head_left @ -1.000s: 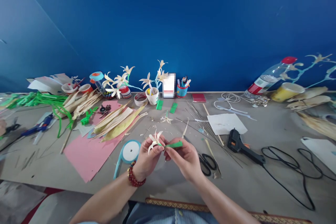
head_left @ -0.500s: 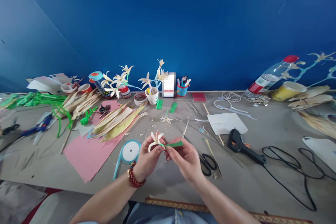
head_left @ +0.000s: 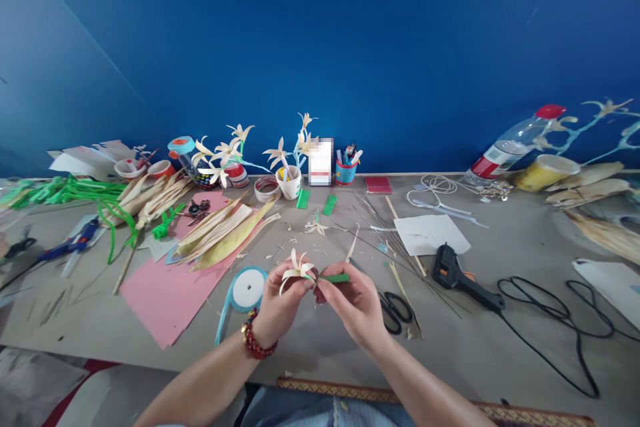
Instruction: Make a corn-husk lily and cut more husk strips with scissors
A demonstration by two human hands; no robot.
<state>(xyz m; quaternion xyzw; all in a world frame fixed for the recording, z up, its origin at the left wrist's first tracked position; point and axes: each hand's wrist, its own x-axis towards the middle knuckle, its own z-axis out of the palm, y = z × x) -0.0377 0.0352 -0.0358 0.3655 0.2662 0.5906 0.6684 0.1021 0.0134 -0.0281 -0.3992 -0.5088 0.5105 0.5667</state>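
Note:
Between the fingers of my left hand (head_left: 284,297) is a cream-white handmade flower (head_left: 297,269), its thin petals spread and its base pinched. My right hand (head_left: 354,299) pinches a strip of green tape (head_left: 336,278), which runs to the flower's base. The fingertips of both hands nearly meet there, so the stem end is hidden. Just left of my left wrist lies a roll of light blue ribbon (head_left: 256,283). Black-handled scissors (head_left: 397,310) rest on the table by my right hand. Another small white flower (head_left: 317,225) lies beyond my hands.
Dried husks (head_left: 225,233) lie on pink paper (head_left: 170,300) at left. A black glue gun (head_left: 457,280) with its cord and a white paper (head_left: 433,235) are at right. Cups, finished flowers (head_left: 230,150) and a tilted plastic bottle (head_left: 515,147) line the blue wall.
The fingertips of my right hand have shifted slightly at the flower's base, and less of the green strip shows. The flower has turned a little in my left hand.

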